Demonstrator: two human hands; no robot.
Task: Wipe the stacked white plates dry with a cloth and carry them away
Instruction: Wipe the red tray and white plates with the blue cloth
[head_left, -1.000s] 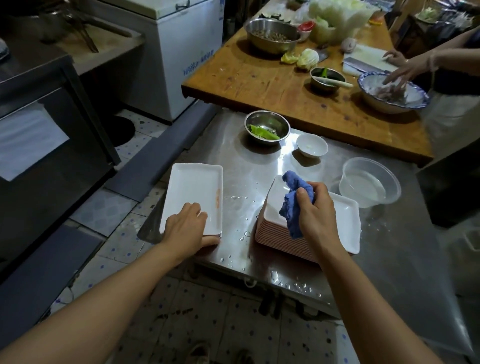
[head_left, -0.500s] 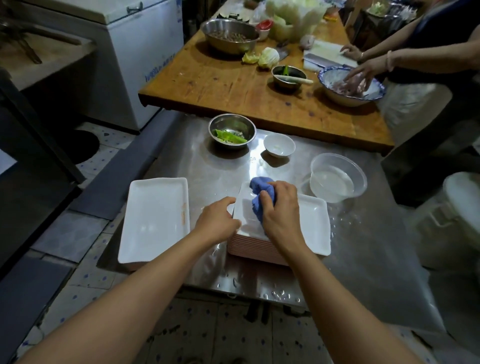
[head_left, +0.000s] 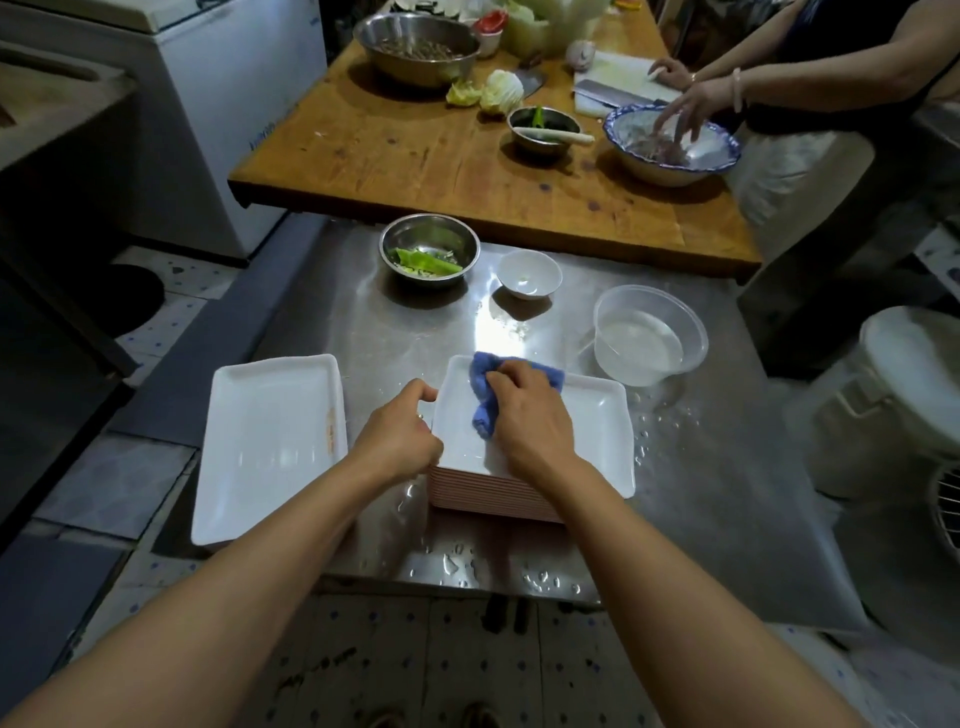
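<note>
Blue cloth (head_left: 511, 387) bunched in your right hand (head_left: 527, 415); left hand (head_left: 397, 439) grips the plate stack (head_left: 597, 431) edge. Wipe corners, keep stack steadied.

Both forearms are bare to the frame's edge; the left hand (head_left: 397, 441) and right hand (head_left: 530, 421) wear no gloves or rings.

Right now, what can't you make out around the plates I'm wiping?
Head view only:
- Top plate under the right hand and blue cloth: hidden, so wet or dry there is unknown.
- Stack count: edges too fine.
- Left hand fingertips: hidden behind the hand.
</note>
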